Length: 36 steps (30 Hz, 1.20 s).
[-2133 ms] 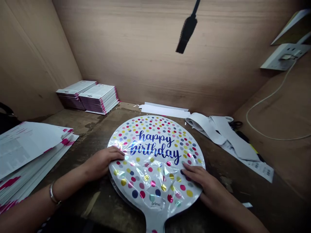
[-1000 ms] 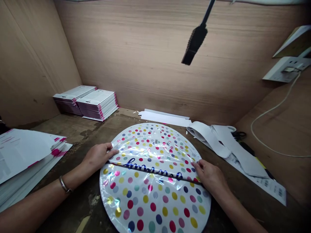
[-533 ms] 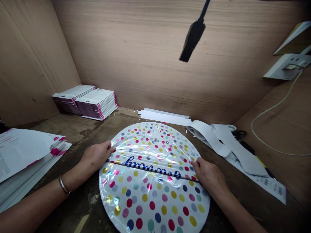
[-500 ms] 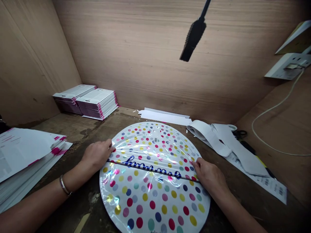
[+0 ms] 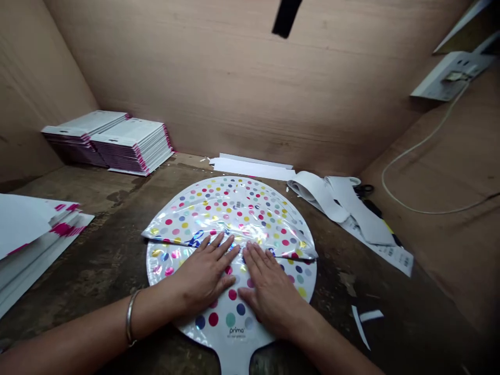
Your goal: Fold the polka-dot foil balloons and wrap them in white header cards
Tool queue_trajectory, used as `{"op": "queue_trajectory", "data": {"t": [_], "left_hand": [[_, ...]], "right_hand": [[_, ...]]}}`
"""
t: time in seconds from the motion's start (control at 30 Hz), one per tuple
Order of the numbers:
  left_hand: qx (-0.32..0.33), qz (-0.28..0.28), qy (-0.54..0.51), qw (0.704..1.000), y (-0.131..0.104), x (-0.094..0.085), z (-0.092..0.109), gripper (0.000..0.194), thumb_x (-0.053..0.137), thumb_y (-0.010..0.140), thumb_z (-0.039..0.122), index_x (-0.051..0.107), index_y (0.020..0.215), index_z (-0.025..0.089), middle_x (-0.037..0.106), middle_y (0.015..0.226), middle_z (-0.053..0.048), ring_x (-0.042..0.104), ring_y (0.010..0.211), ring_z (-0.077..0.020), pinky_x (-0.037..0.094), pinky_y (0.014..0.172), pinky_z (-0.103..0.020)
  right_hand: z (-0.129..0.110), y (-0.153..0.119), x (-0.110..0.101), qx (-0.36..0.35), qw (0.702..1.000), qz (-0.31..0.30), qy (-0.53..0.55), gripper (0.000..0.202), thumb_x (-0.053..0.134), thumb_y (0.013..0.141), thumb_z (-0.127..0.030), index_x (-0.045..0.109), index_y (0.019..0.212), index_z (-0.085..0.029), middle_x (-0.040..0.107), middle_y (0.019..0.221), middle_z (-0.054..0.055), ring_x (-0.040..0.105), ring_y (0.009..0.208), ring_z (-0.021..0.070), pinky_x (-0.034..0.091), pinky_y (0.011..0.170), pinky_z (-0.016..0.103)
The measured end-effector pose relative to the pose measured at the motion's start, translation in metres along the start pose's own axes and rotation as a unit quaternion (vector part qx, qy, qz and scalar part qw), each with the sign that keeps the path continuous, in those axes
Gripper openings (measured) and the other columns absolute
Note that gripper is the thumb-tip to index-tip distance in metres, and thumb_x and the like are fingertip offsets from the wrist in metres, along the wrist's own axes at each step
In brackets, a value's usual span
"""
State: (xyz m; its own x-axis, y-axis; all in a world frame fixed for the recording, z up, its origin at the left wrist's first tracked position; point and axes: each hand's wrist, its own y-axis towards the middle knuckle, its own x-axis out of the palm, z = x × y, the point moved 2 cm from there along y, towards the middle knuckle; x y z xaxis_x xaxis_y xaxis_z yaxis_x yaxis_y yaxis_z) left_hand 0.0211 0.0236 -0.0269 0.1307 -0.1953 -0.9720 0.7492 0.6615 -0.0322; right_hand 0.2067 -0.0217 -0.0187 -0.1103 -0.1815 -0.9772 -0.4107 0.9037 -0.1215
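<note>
On the table point(image 5: 117, 255), directly before the person, a flat dotted balloon point(image 5: 234, 229) lies beneath both hands, its neck point(image 5: 236, 357) pointing to 6 o'clock (clock directions taken from the balloon's centre, 12 being away from the person). A flap point(image 5: 238, 200) covers its upper part, the straight lower edge running roughly from 9 to 3 o'clock; blue lettering along that edge is partly hidden by the fingers. The left hand point(image 5: 205, 281) rests palm down, fingers slightly spread and pointing to 1 o'clock, their tips on the flap at its edge. The right hand point(image 5: 273, 294) lies likewise, fingers nearly together and pointing to 11 o'clock, tips at the same edge. Neither hand grips; the balloon is under the fingers, not between them. The two index fingertips are near each other, and dotted surface shows between the thumbs. A bracelet point(image 5: 129, 317) encircles the left wrist. Surroundings: loose cards point(image 5: 35, 234) at 9 o'clock; stacked cards point(image 5: 128, 140) at 10 to 11; white strips point(image 5: 253, 167) at 12; a curled label band point(image 5: 361, 213) at 2; paper scraps point(image 5: 365, 323) at 4.
</note>
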Motion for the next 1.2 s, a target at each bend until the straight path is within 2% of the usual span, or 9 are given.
{"op": "queue_trajectory", "data": {"t": [0.13, 0.23, 0.33, 0.47, 0.67, 0.77, 0.87, 0.97, 1.2], "left_hand": [[-0.004, 0.006, -0.018, 1.0, -0.001, 0.002, -0.005, 0.058, 0.036, 0.093, 0.048, 0.023, 0.145, 0.026, 0.016, 0.152, -0.007, 0.008, 0.14, -0.0309, 0.012, 0.111, -0.051], [0.001, 0.0, -0.034, 0.999, 0.001, 0.002, -0.002, 0.058, 0.036, 0.093, 0.047, 0.022, 0.145, 0.026, 0.017, 0.152, -0.009, 0.009, 0.14, -0.0319, 0.013, 0.11, -0.053], [0.008, 0.008, -0.038, 0.999, 0.003, -0.002, 0.003, 0.058, 0.037, 0.093, 0.046, 0.022, 0.145, 0.026, 0.017, 0.151, -0.01, 0.01, 0.14, -0.0315, 0.013, 0.111, -0.053], [0.003, -0.01, -0.037, 0.999, -0.012, -0.008, -0.014, 0.062, 0.039, 0.091, 0.049, 0.023, 0.145, 0.022, 0.017, 0.151, -0.01, 0.013, 0.14, -0.0288, 0.015, 0.112, -0.048], [-0.322, 0.032, 0.025, 0.946, -0.102, -0.011, -0.103, 0.065, 0.028, 0.093, 0.048, 0.023, 0.145, 0.009, 0.016, 0.151, -0.017, 0.014, 0.139, -0.0294, 0.019, 0.111, -0.048], [-0.424, 0.116, 0.075, 0.895, -0.11, -0.026, -0.105, 0.068, 0.035, 0.09, 0.044, 0.026, 0.141, 0.0, 0.017, 0.149, -0.024, 0.01, 0.139, -0.0353, 0.022, 0.109, -0.051], [-0.229, 0.208, 0.085, 0.947, -0.063, -0.042, -0.061, 0.053, 0.037, 0.091, 0.035, 0.033, 0.14, 0.013, 0.029, 0.148, -0.014, 0.017, 0.139, -0.0285, 0.017, 0.112, -0.048], [0.011, 0.139, -0.009, 0.99, -0.01, -0.04, -0.013, 0.04, 0.044, 0.09, 0.029, 0.047, 0.128, 0.019, 0.051, 0.132, -0.011, 0.043, 0.125, -0.024, 0.032, 0.106, -0.039], [0.041, 0.094, -0.082, 0.991, 0.018, -0.022, -0.005, 0.029, 0.05, 0.088, 0.035, 0.055, 0.111, 0.018, 0.059, 0.109, -0.01, 0.055, 0.102, -0.0235, 0.044, 0.089, -0.035]], "right_hand": [[0.071, -0.052, 0.001, 0.177, 0.984, -0.002, -0.022, 0.062, 0.029, 0.092, -0.046, 0.026, 0.144, -0.012, 0.02, 0.151, 0.012, 0.018, 0.139, 0.0256, 0.02, 0.112, 0.05], [0.099, -0.072, -0.014, 0.268, 0.952, 0.119, -0.094, 0.058, 0.031, 0.092, -0.036, 0.039, 0.135, 0.002, 0.026, 0.147, 0.023, 0.018, 0.138, 0.032, 0.022, 0.109, 0.055], [0.074, -0.051, -0.019, 0.121, 0.973, 0.179, -0.08, 0.053, 0.031, 0.092, -0.028, 0.035, 0.14, -0.006, 0.024, 0.15, 0.015, 0.015, 0.14, 0.0267, 0.024, 0.111, 0.05], [0.036, -0.012, -0.007, 0.022, 0.999, 0.048, 0.001, 0.05, 0.03, 0.093, -0.029, 0.037, 0.14, -0.013, 0.032, 0.147, 0.01, 0.027, 0.136, 0.024, 0.031, 0.109, 0.047], [0.044, -0.003, 0.004, 0.033, 0.999, 0.011, 0.003, 0.051, 0.025, 0.094, -0.031, 0.032, 0.142, -0.013, 0.025, 0.149, 0.009, 0.023, 0.137, 0.0241, 0.028, 0.11, 0.05], [0.04, -0.003, 0.0, 0.039, 0.999, 0.01, -0.001, 0.052, 0.028, 0.093, -0.033, 0.033, 0.141, -0.014, 0.026, 0.149, 0.008, 0.024, 0.137, 0.0239, 0.028, 0.11, 0.049], [0.028, -0.002, -0.009, 0.052, 0.999, 0.005, -0.004, 0.053, 0.033, 0.092, -0.033, 0.037, 0.14, -0.012, 0.03, 0.147, 0.01, 0.028, 0.136, 0.0248, 0.03, 0.11, 0.047], [0.023, -0.002, -0.017, 0.057, 0.998, 0.007, -0.009, 0.052, 0.039, 0.088, -0.026, 0.041, 0.137, -0.011, 0.036, 0.145, 0.012, 0.035, 0.133, 0.0254, 0.034, 0.108, 0.044], [0.061, -0.012, -0.034, 0.097, 0.993, 0.048, -0.039, 0.049, 0.043, 0.077, -0.006, 0.057, 0.123, -0.017, 0.058, 0.128, 0.01, 0.047, 0.121, 0.0274, 0.043, 0.097, 0.043]]}}
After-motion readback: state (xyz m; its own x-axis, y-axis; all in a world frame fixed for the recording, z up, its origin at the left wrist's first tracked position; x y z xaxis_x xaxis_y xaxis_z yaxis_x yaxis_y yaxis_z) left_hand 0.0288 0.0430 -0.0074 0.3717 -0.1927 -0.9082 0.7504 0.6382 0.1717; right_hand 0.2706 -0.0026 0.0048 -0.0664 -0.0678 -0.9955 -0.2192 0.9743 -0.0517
